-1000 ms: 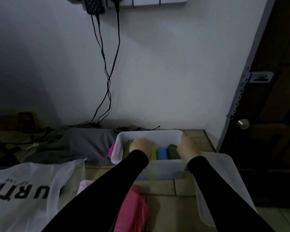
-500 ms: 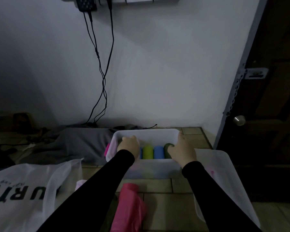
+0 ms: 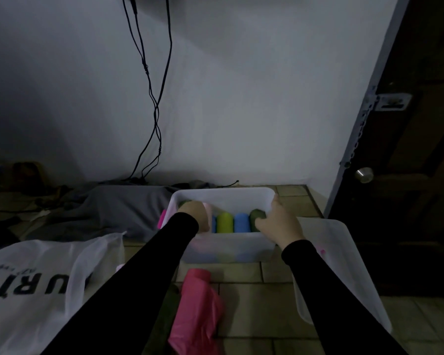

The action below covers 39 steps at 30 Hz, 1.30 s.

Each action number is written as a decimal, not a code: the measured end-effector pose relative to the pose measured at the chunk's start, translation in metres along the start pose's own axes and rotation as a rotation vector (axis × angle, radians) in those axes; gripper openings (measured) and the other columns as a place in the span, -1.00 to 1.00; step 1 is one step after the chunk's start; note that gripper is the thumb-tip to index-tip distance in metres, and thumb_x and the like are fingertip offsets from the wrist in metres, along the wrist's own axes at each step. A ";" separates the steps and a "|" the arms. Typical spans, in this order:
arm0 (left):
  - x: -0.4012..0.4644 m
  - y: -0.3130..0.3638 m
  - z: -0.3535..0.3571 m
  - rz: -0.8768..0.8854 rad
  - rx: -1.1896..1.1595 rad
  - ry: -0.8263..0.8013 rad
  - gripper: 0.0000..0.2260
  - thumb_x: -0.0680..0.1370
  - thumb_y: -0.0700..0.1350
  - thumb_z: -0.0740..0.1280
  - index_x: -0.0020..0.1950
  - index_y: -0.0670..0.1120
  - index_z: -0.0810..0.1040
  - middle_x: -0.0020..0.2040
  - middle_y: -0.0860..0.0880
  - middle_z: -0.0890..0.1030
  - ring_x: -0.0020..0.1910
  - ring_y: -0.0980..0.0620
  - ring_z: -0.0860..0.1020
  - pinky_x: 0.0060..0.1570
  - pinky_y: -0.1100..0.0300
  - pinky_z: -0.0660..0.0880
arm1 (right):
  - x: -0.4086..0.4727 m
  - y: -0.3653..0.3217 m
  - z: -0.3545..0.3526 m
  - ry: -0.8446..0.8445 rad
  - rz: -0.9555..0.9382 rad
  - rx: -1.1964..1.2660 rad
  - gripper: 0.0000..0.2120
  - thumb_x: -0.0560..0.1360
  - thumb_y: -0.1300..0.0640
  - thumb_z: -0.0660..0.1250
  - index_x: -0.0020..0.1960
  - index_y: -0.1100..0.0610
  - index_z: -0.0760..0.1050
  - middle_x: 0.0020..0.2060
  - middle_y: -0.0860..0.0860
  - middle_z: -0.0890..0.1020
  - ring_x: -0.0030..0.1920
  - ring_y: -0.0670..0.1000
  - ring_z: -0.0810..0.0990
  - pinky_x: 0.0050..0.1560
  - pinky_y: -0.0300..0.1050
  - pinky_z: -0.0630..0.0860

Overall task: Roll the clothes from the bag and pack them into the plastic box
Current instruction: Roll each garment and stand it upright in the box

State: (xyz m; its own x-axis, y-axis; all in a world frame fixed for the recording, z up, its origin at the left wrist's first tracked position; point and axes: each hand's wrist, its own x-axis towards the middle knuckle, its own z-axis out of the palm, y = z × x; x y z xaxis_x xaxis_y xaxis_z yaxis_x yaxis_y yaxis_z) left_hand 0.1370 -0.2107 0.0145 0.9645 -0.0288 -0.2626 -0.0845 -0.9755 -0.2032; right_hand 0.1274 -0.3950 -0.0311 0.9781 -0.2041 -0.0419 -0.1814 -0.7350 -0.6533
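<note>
**Both hands inside the plastic box on the tiled floor**

At the left edge of the floor lies a white translucent bag with black letters [image 3: 36,283], flat and open toward the middle. Behind it, close to the wall, a grey cloth [image 3: 108,213] is spread in a low heap. Two black cables [image 3: 151,98] hang down the wall to the floor behind this cloth.

In the middle of the floor, near the wall, stands the translucent white plastic box [image 3: 223,198]. The left hand [image 3: 194,216], coming out of a black sleeve, is in the left end of the box; its fingers are curled downward over rolled clothes there, but the picture is too dark to tell if they really grip something. Beside it stand a lime green rolled cloth [image 3: 224,222], then a blue rolled cloth [image 3: 241,222], then a dark green rolled cloth [image 3: 257,216], touching each other in one row. The right hand [image 3: 280,224] holds the dark green roll at the right end of the box, with thumb and fingers curled round it.

In front of the box, a pink crumpled garment [image 3: 195,311] lies on the floor tiles. To the right of the box lies a translucent white plastic lid [image 3: 344,265], just beside the dark wooden door [image 3: 420,149].
</note>
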 end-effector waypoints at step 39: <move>-0.155 -0.115 0.123 0.429 -0.498 0.237 0.12 0.07 0.38 0.47 0.48 0.25 -0.08 0.44 0.08 0.16 0.42 -0.10 0.23 0.38 -0.12 0.25 | -0.188 -0.078 0.110 -0.381 0.000 0.400 -0.46 0.32 -0.38 0.28 0.11 -0.04 0.58 -0.03 -0.10 0.69 0.02 -0.03 0.64 0.17 -0.01 0.53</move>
State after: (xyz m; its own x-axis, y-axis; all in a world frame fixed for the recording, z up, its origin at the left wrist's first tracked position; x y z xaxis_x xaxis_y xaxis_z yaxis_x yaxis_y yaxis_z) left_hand -0.0338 -0.0671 -0.0376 0.9052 -0.4250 0.0015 -0.3995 -0.8496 0.3443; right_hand -0.0306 -0.2279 -0.0557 0.9593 0.0989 -0.2644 -0.2014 -0.4164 -0.8866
